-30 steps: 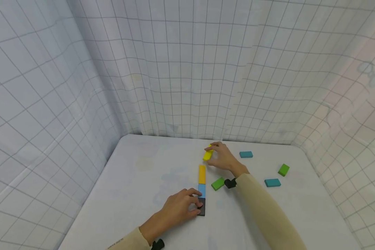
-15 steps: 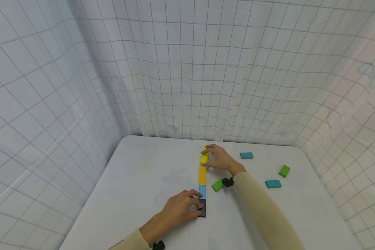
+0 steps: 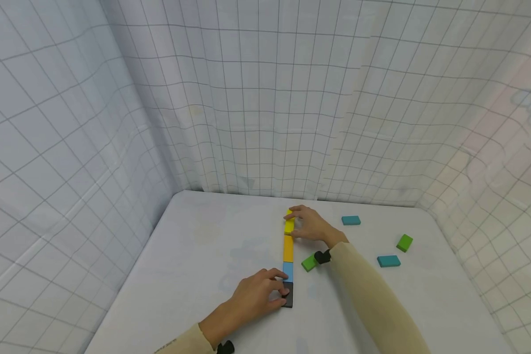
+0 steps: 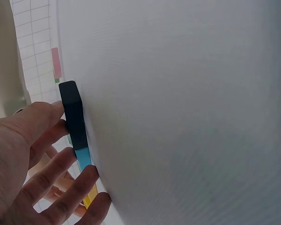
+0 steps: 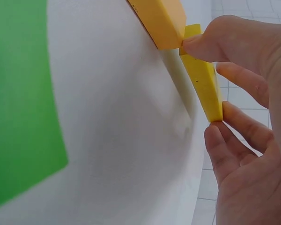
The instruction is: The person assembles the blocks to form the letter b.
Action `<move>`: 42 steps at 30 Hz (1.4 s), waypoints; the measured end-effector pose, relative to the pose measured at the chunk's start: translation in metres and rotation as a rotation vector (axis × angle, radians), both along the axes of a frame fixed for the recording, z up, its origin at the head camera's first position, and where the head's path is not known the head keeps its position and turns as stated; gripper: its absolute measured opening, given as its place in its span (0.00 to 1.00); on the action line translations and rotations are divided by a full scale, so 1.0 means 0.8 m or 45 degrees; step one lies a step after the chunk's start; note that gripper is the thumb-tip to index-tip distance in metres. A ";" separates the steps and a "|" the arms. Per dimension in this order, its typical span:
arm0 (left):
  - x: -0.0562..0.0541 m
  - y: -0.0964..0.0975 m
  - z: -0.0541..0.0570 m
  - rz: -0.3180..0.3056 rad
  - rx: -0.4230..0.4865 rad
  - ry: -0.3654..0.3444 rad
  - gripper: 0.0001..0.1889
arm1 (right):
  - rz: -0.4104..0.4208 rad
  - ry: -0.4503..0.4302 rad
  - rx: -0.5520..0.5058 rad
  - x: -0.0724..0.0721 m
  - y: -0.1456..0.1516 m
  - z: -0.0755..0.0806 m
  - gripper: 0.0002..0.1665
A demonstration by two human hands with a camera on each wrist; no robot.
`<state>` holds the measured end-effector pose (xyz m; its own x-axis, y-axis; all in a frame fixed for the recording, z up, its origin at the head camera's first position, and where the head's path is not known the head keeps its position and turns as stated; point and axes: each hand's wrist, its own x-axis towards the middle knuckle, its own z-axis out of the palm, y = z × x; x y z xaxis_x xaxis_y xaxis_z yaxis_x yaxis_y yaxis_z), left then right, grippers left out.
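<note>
A grid-lined white curtain (image 3: 265,108) hangs around my workspace, with a white table (image 3: 194,265) spread at its foot. My left hand (image 3: 256,292) rests at the near part of the row with fingers loosely spread, gripping nothing, tips against a black block (image 4: 76,124). My right hand (image 3: 310,225) reaches farther out, thumb and fingers clamped on opposite ends of a yellow block (image 3: 289,226), in line with the far end of an orange block (image 3: 288,249); whether the two touch, I cannot tell. I judge the yellow block light, stiff and smooth, hardly fragile but apt to slide, and best held by its short ends, leaving the long sides free. No container shows: two teal blocks (image 3: 389,261) and two green blocks (image 3: 404,243) lie directly on the table, right of the row. Smallest, a blue block (image 3: 288,270) sits between black and orange, touching both.
</note>
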<state>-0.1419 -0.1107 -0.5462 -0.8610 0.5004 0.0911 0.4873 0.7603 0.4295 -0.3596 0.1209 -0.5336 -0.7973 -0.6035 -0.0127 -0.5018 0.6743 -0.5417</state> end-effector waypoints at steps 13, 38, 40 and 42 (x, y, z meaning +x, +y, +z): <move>0.001 0.002 0.001 0.008 -0.011 0.012 0.05 | -0.007 -0.055 -0.005 -0.001 0.005 -0.009 0.28; 0.000 0.002 -0.001 0.004 -0.005 0.040 0.05 | -0.038 -0.073 -0.105 0.000 0.002 -0.015 0.23; 0.000 0.002 -0.001 0.004 -0.006 0.041 0.05 | -0.039 -0.075 -0.110 0.000 0.002 -0.015 0.23; 0.000 0.002 0.000 0.002 -0.006 0.039 0.05 | -0.038 -0.074 -0.114 0.000 0.002 -0.016 0.23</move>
